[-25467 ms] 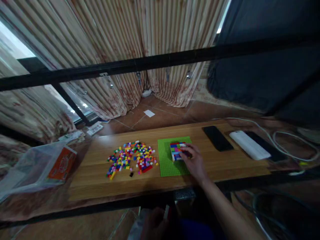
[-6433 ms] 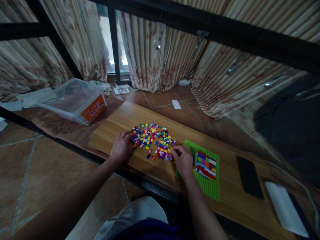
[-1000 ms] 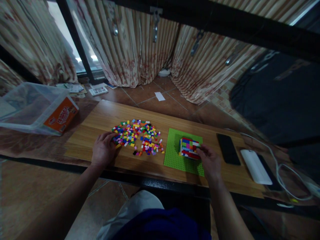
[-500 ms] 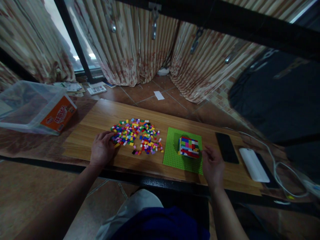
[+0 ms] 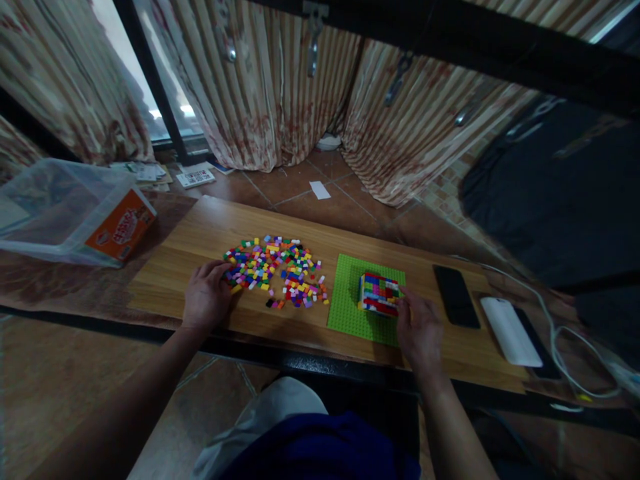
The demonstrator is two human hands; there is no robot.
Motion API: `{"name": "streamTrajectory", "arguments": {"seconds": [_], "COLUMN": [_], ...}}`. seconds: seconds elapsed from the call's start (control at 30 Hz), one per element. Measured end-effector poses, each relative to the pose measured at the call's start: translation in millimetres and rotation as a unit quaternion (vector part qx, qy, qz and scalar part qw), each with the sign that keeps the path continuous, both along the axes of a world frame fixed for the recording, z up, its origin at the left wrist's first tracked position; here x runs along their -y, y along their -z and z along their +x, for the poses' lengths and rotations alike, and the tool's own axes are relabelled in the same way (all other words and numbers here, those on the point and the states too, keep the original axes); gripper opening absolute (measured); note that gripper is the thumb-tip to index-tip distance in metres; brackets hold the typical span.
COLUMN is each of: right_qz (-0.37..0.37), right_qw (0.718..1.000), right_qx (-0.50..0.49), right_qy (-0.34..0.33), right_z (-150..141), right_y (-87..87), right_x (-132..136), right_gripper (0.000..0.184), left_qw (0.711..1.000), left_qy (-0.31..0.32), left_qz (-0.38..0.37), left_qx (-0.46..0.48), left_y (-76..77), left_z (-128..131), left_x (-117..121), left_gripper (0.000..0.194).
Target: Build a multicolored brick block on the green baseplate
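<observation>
Small multicoloured toy bricks [image 5: 260, 265] lie loose in a pile on the wooden board. At the pile's left edge rests my left hand [image 5: 206, 297], its fingers loosely bent and apart, the fingertips at the outermost bricks. A box-like block of joined bricks [image 5: 379, 293], striped in many colours with red along its near edge, stands on a green studded baseplate [image 5: 343, 313]. My right hand [image 5: 421, 333] is at the right side of this block, thumb and forefinger pinched against its upper right edge. Whatever those fingertips may hold is too small to make out.
A clear plastic bin [image 5: 65, 213] with an orange label stands at the left. Right of the baseplate lie a black phone [image 5: 456, 297], a white slab-shaped device [image 5: 510, 331] and a white cable [image 5: 550, 317]. The wooden board [image 5: 175, 267] ends at the table's dark front edge.
My right hand has moved a little left, from beside the brick block to touching its right edge. The left hand stays at the pile. The view has shifted slightly.
</observation>
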State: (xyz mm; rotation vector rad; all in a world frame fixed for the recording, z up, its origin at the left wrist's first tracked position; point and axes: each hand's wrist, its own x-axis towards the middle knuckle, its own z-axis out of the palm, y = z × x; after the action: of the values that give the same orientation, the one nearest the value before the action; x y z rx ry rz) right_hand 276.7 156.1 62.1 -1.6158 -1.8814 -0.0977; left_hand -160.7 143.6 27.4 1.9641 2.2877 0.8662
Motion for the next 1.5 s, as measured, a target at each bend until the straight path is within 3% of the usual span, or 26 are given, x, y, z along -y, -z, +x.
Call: {"name": "streamTrajectory", "arguments": {"seconds": [0.37,0.97,1.2,1.5], "right_qz": [-0.018,-0.026,-0.048,-0.044], "right_qw": [0.996,0.996,0.99,0.991], "right_qx": [-0.059,-0.011,0.018,0.009], "right_qy": [0.061,0.089,0.131,0.124], "right_z": [-5.4,-16.1,-21.3,-16.4], "right_y": [-3.2,-10.6,-14.3,-12.6], "right_x": [2.1,-0.9,-4.7,-4.7], "right_gripper": [0.041,0.036,0.04,0.04], "left_qw": [1.0,1.0,1.0,1.0], "left_qy": [-0.01,-0.004,-0.007,-0.004], "left_qz": [-0.011,-0.011,-0.008,-0.011], "left_qx": [0.007,0.011,0.005,0.005], "left_y": [-2.4,-3.7,-3.5,-3.6], "left_z": [1.9,1.8,1.0,1.9], "left_x": [0.9,0.3,0.6,0.1], "left_gripper": [0.041,0.041,0.042,0.042]}}
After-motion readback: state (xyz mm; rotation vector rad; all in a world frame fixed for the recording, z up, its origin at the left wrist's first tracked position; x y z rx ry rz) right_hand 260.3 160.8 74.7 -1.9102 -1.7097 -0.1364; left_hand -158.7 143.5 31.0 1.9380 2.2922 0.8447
